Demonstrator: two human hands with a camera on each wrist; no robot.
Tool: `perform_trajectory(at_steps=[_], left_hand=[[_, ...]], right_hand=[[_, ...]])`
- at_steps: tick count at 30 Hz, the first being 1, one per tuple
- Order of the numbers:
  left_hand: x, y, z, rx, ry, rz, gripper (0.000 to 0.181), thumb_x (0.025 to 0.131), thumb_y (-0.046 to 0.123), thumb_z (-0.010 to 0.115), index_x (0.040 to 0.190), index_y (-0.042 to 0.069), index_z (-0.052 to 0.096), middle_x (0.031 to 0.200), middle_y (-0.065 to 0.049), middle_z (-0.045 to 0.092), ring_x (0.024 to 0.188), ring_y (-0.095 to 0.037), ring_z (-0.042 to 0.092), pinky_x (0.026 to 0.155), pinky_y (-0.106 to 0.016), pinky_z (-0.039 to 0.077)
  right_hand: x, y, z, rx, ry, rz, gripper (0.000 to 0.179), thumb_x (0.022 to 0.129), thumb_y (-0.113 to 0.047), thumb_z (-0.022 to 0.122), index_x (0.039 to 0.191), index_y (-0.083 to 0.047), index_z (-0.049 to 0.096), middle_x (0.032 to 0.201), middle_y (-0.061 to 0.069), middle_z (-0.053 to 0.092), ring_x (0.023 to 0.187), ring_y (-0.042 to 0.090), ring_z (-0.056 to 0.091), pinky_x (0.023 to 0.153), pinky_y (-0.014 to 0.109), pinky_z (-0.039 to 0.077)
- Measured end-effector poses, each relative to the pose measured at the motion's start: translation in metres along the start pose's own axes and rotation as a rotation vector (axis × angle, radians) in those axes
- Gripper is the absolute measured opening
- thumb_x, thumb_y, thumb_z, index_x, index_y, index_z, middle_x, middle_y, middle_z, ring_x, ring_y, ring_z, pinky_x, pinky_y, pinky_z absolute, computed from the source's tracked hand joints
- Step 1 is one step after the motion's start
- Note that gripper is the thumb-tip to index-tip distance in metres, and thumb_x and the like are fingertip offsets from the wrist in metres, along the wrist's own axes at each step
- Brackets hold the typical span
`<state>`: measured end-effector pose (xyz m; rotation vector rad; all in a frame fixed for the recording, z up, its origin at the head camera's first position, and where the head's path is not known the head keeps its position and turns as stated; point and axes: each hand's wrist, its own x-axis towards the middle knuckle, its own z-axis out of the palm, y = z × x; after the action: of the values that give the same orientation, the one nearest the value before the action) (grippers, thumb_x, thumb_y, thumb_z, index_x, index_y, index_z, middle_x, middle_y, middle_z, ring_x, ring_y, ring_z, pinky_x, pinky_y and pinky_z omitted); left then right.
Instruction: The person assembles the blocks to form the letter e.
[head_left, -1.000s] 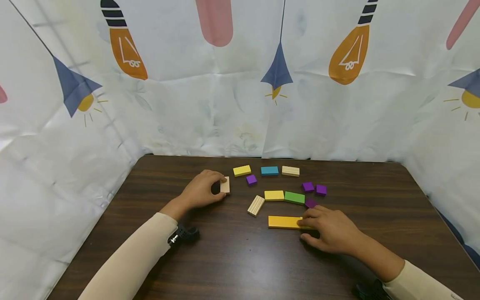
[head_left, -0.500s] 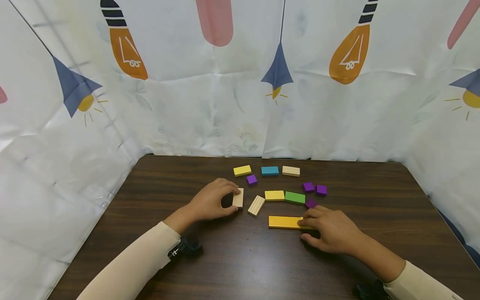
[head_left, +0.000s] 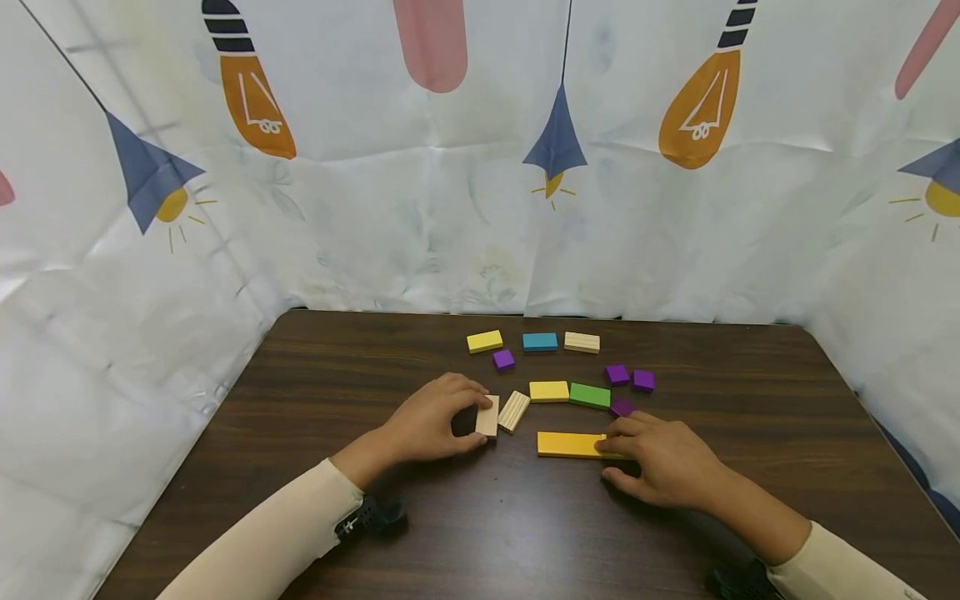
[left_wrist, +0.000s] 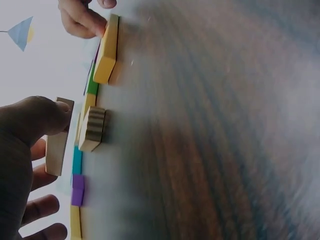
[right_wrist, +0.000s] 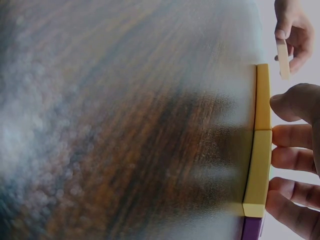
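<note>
Between thumb and fingers, my left hand [head_left: 431, 421] pinches a plain wooden block [head_left: 487, 418]. The left wrist view has this pale block [left_wrist: 57, 150] raised off the table. Just right of it lies a ridged wooden block [head_left: 513, 412], tilted. My right hand [head_left: 667, 462] rests its fingertips on yellow blocks; its palm partly hides them in the head view. The right wrist view shows an orange-yellow block [right_wrist: 262, 97] and a lighter yellow block [right_wrist: 257, 172] end to end, with the fingers touching along them and a purple block [right_wrist: 251, 229] beyond.
Behind the hands lie a yellow block [head_left: 549, 392], a green block [head_left: 590, 396] and purple cubes [head_left: 617, 374]. Farther back are another yellow block [head_left: 484, 341], a blue block [head_left: 540, 342] and a wooden block [head_left: 582, 342]. A patterned curtain [head_left: 480, 233] borders the dark table [head_left: 465, 533].
My left hand has carried the plain wooden block right and toward me, from near the back yellow block to beside the ridged block. The right hand has stayed in place.
</note>
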<state>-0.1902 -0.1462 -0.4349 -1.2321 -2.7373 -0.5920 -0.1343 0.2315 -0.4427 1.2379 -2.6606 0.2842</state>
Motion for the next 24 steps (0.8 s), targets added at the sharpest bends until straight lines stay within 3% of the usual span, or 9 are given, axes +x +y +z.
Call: perform_trajectory(at_steps=[24], left_hand=[[-0.013, 0.02, 0.01, -0.032, -0.013, 0.045, 0.04, 0.086, 0.037, 0.082, 0.119, 0.017, 0.072, 0.127, 0.004, 0.063, 0.122, -0.017, 0.055, 0.104, -0.04, 0.046]], right_hand=[[-0.001, 0.001, 0.001, 0.003, 0.016, -0.006, 0.028, 0.088, -0.038, 0.08, 0.11, -0.021, 0.08, 0.106, -0.008, 0.067, 0.092, 0.01, 0.06, 0.061, 0.025, 0.051]])
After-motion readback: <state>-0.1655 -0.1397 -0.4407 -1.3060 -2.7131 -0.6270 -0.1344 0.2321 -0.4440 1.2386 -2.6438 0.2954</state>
